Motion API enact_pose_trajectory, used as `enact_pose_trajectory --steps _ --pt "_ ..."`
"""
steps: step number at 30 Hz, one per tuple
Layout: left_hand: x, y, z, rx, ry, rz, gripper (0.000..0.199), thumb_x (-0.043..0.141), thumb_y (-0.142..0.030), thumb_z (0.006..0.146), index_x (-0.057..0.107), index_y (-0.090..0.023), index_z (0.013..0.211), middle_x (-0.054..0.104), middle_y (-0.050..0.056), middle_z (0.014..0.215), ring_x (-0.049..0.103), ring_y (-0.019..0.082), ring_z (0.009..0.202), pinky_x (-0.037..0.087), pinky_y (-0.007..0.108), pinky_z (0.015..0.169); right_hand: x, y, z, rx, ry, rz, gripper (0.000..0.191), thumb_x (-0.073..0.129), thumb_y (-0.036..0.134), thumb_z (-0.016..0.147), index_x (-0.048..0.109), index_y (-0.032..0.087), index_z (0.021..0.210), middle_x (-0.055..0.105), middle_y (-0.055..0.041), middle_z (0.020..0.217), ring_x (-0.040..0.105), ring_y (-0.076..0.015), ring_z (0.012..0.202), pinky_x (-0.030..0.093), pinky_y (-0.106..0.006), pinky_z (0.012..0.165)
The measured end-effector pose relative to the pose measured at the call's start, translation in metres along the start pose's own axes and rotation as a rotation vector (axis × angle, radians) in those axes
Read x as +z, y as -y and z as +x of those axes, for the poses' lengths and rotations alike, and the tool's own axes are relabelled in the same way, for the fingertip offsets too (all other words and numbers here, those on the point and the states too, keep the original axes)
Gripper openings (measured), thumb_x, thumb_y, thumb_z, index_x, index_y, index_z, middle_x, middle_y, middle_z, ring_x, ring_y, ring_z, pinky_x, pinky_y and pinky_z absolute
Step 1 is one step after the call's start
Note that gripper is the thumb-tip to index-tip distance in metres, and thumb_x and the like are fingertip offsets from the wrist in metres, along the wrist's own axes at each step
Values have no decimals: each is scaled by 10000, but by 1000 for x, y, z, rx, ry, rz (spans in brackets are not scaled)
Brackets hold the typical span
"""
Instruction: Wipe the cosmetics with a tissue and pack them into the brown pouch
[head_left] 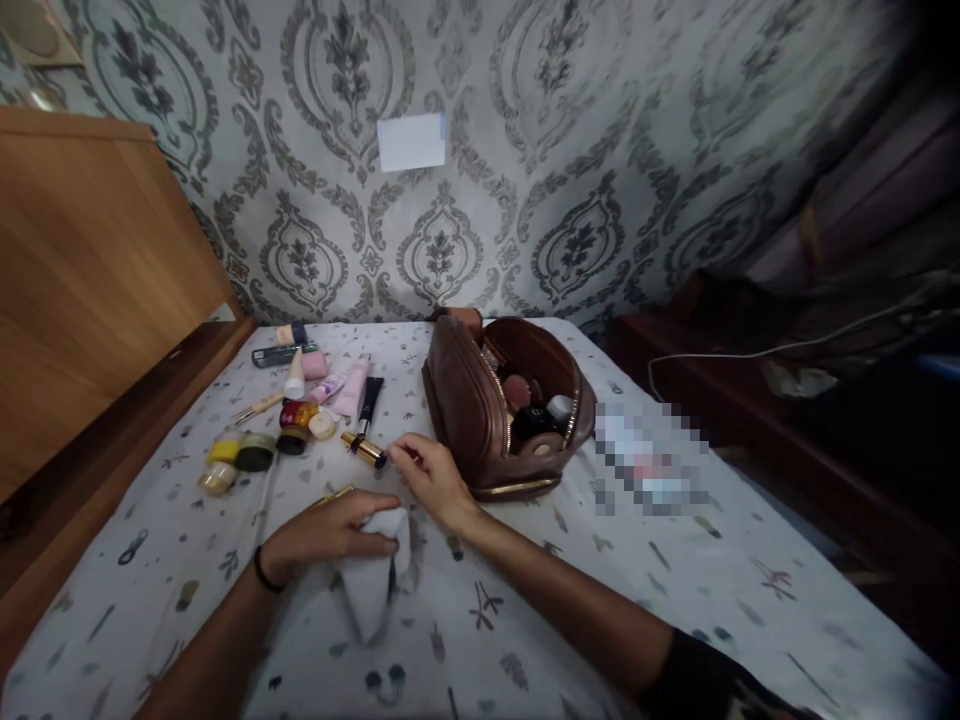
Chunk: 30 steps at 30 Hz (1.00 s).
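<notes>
My left hand (337,535) is closed around a crumpled pale grey cloth (371,590) that hangs below the fingers. Just behind that hand a slim gold item (335,494) shows in part; whether the hand holds it too is unclear. With fingertips pinched, my right hand (431,480) grips the dark end of a gold and black lipstick tube (364,450), which lies low over the sheet. To the right of it stands a brown cosmetic bag (469,400), unzipped, with a black round container (534,420) and other cosmetics inside.
Several cosmetics lie on the left: a black tube (370,402), a pink tube (351,390), a dark green-lidded jar (256,452), a yellow-lidded jar (223,448). A patterned sheet (570,620) covers the surface. A wooden panel (97,260) rises left; a white cable (720,355) runs right.
</notes>
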<state>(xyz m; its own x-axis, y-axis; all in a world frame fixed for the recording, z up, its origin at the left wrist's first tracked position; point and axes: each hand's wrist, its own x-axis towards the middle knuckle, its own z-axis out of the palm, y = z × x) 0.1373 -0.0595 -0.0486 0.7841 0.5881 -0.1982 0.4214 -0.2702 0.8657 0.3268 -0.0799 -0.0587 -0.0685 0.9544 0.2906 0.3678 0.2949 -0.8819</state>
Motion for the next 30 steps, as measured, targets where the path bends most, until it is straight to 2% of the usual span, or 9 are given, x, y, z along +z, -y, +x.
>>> enact_pose_trajectory --steps 4,7,12,15,17,19,22,25,30 --pt "-6 -15 -7 -7 66 -244 437 769 -478 725 721 -201 1060 726 43 979 637 229 909 522 289 780 15 4 19 136 54 -319 213 599 335 930 630 179 1072 614 -63 1051 595 -164 819 443 -290 752" --pt "-6 -22 -4 -16 -63 -443 438 793 -480 695 707 -169 990 710 46 860 647 201 781 530 268 673 22 10 23 229 189 -533 280 611 341 918 597 206 1163 591 -96 1161 624 -221 910 450 -329 761" --pt "-12 -11 7 -80 -657 -635 588 823 -541 607 648 -143 1003 670 21 752 582 145 566 485 243 509 26 6 19 221 181 -539 230 613 257 890 622 202 1113 628 -86 1112 632 -226 918 440 -320 750" --pt "-21 -5 9 -4 -1005 -488 555 765 -561 677 650 -156 1040 674 21 832 604 156 672 510 249 603 28 -5 14 203 5 -272 132 633 277 876 661 183 964 658 -50 951 610 -193 877 431 -293 761" --pt "-25 -5 8 74 -1126 -328 499 705 -550 754 655 -164 1067 678 34 910 622 182 815 518 264 718 31 -11 9 244 -72 25 152 663 332 847 661 181 866 632 -10 788 579 -163 757 424 -269 686" --pt "-25 -6 8 124 -1137 -221 436 632 -537 828 652 -173 1067 676 43 949 616 198 897 504 279 782 34 -13 2 292 -75 339 259 687 443 812 659 187 841 592 19 701 532 -134 642 405 -250 601" --pt "-17 -8 11 164 -961 -98 352 542 -515 883 642 -182 936 653 30 848 599 188 795 482 280 710 37 -11 -8 298 -19 645 425 738 583 718 665 191 865 581 28 703 490 -105 575 402 -242 557" --pt "-10 -8 14 239 -789 107 288 499 -448 902 601 -193 815 623 17 787 579 178 748 456 282 698 40 -9 -15 265 35 722 488 791 607 642 648 186 843 565 38 698 450 -85 548 395 -233 536" --pt "-10 -9 14 217 -787 324 339 452 -418 920 451 -219 645 494 -38 593 461 138 564 365 262 575 45 -12 -22 187 96 620 426 786 548 682 637 172 815 585 25 722 487 -97 615 407 -235 586"
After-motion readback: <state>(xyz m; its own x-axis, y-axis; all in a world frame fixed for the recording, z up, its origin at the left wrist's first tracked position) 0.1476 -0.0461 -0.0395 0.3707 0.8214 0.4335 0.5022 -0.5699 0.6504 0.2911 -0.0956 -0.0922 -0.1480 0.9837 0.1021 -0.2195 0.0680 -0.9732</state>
